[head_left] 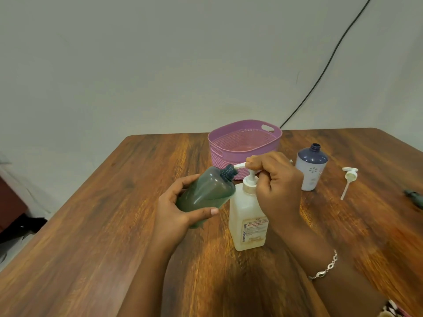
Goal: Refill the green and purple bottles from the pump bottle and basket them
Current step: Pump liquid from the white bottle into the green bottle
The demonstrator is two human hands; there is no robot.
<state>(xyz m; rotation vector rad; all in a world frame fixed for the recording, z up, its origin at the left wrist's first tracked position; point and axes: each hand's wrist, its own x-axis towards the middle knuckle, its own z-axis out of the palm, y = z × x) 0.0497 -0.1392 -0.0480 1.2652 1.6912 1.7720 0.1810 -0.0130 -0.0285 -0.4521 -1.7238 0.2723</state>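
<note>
The green bottle [206, 193] is up off the desk [91, 225], in the left hand [178, 211]. It lies tilted. Its bottom is low on the left and its open neck is high on the right. The left fingers [185, 180] and thumb wrap round its fat middle and grip it.

The open neck sits right at the tip of the white spout [238, 165]. It may touch the spout or be just under it; I cannot tell which. The spout points left, straight at the neck, so the bottle's long line runs up to meet it. I think the next push only works if the neck is under that tip, or the soap will drip on the desk.

The spout belongs to the pump bottle [247, 220], which stands upright on the desk just right of the green bottle. The right hand [277, 181] is on top of it. Its fingers curl down round the pump top [250, 183] and hold it.

The purple bottle [311, 168] stands upright with no cap, farther right, nearer the right hand. A white cap with a tube [350, 177] lies beside it. The basket [219, 154] sits behind the hands. Neither bottle is in it.
</note>
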